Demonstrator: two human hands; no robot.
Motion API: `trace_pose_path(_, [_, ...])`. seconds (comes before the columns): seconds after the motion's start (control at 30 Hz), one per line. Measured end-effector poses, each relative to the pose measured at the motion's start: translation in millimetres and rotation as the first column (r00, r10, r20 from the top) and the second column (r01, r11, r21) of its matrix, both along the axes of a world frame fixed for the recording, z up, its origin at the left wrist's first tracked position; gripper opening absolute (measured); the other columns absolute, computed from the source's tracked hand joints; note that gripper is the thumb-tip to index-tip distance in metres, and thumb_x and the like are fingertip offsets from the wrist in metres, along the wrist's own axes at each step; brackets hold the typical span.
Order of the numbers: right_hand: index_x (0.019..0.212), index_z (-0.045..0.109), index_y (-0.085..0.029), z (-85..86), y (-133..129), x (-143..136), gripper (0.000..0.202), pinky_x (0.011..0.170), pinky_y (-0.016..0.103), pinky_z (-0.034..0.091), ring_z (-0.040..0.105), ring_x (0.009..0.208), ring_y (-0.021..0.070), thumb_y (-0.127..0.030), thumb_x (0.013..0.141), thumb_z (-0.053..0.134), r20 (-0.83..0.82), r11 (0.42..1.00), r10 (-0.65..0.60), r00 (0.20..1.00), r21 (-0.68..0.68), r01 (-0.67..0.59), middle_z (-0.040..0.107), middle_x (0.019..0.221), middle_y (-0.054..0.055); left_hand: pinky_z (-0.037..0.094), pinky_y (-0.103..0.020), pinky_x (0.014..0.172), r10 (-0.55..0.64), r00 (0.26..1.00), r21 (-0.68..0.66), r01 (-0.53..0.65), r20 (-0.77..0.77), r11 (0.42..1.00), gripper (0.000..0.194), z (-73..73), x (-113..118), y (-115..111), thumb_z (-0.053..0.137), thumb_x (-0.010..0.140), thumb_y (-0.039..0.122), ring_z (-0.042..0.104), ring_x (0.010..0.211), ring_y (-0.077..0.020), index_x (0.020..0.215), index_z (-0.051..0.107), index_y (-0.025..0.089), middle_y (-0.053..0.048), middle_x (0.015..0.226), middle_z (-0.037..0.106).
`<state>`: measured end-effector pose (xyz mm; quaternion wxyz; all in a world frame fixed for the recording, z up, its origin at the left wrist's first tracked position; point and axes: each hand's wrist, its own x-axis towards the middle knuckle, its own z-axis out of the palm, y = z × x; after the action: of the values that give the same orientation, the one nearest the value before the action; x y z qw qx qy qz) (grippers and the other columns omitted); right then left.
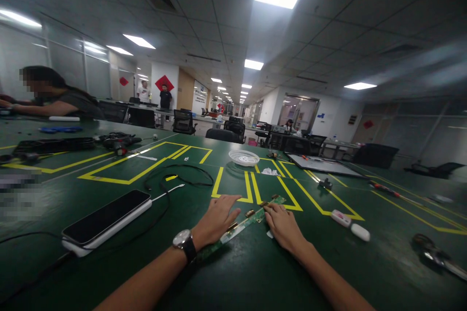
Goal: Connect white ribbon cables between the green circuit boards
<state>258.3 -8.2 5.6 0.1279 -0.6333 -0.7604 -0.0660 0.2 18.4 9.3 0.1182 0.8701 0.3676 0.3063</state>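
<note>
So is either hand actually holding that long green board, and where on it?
Neither grips it. The left hand lies flat over the green circuit board near its middle; the right hand presses its far end against the table.

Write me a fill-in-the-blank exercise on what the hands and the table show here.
1. Both hands rest on a long green ____ lying on the table.
2. The left hand has a ____ on its wrist.
3. The white basket stands ____ the right hand.
4. The lines taped on the table are ____.

Missing words: circuit board; watch; beyond; yellow
</note>
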Motion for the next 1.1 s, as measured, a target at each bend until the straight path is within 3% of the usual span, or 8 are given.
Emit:
trace_pose_path(0.23, [0.133, 0.057, -0.02, -2.6, -4.8, -2.7, 0.044, 0.104, 0.044, 0.038, 0.047, 0.127, 0.0264, -0.035, 0.101, 0.031, -0.033, 1.0, -0.019, 0.999, -0.019, 0.018, 0.055, 0.138, 0.01, 0.034, -0.041, 0.1, -0.056, 0.983, 0.095, 0.073, -0.173, 0.993, 0.039, 0.6, 1.7, -6.8, 0.038, 0.103, 0.039, 0.046, 0.125, -0.0241, 0.139, 0.044, 0.024, -0.006, 0.136, 0.055])
trace_pose_path(0.53, [0.144, 0.046, -0.021, -9.7, -6.0, 5.9, 0.053, 0.112, 0.046, 0.03, 0.035, 0.139, 0.0259, -0.045, 0.099, 0.032, -0.11, 0.994, -0.014, 0.994, -0.113, 0.001, 0.044, 0.15, 0.009, 0.035, -0.038, 0.093, -0.125, 0.964, 0.047, 0.14, -0.235, 0.989, 0.036, -4.2, 1.2, -8.5, 0.034, 0.104, 0.043, 0.049, 0.117, -0.024, 0.135, 0.048, 0.029, -0.003, 0.13, 0.058])
trace_pose_path(0.73, [0.136, 0.056, -0.023, 3.1, -6.6, 8.2, 0.052, 0.111, 0.04, 0.032, 0.042, 0.135, 0.0223, -0.042, 0.1, 0.025, -0.204, 0.988, -0.012, 0.979, -0.155, -0.02, 0.051, 0.145, 0.006, 0.036, -0.036, 0.091, -0.149, 0.961, -0.001, 0.153, -0.234, 0.988, 0.038, 0.8, -0.9, -7.9, 0.031, 0.104, 0.044, 0.051, 0.112, -0.0225, 0.133, 0.05, 0.029, -0.003, 0.128, 0.059])
trace_pose_path(0.87, [0.129, 0.063, -0.021, 8.9, -5.7, 2.5, 0.048, 0.113, 0.041, 0.031, 0.045, 0.133, 0.0233, -0.04, 0.099, 0.03, -0.152, 0.991, 0.019, 0.988, -0.127, -0.039, 0.056, 0.14, 0.008, 0.038, -0.036, 0.091, -0.163, 0.96, -0.039, 0.158, -0.229, 0.987, 0.038, 3.8, -2.4, -6.1, 0.032, 0.104, 0.045, 0.051, 0.114, -0.0231, 0.132, 0.052, 0.028, -0.004, 0.128, 0.059])
trace_pose_path(0.97, [0.129, 0.062, -0.018, 9.0, -4.2, -2.7, 0.046, 0.114, 0.042, 0.03, 0.046, 0.133, 0.0242, -0.039, 0.098, 0.036, -0.145, 0.988, 0.082, 0.986, -0.119, -0.1, 0.055, 0.141, 0.011, 0.039, -0.037, 0.092, -0.162, 0.962, -0.037, 0.158, -0.218, 0.987, 0.036, 2.9, -3.3, -3.9, 0.037, 0.103, 0.043, 0.052, 0.116, -0.0239, 0.132, 0.052, 0.028, -0.005, 0.128, 0.059])
trace_pose_path(1.1, [0.133, 0.056, -0.018, 11.6, -9.4, -12.3, 0.044, 0.117, 0.04, 0.028, 0.041, 0.137, 0.0223, -0.037, 0.097, 0.042, -0.206, 0.947, 0.261, 0.943, -0.136, -0.292, 0.048, 0.147, 0.01, 0.04, -0.039, 0.097, -0.152, 0.969, 0.006, 0.156, -0.192, 0.988, 0.035, 1.1, -3.0, -2.0, 0.044, 0.101, 0.039, 0.049, 0.122, -0.0246, 0.132, 0.052, 0.026, -0.006, 0.135, 0.056])
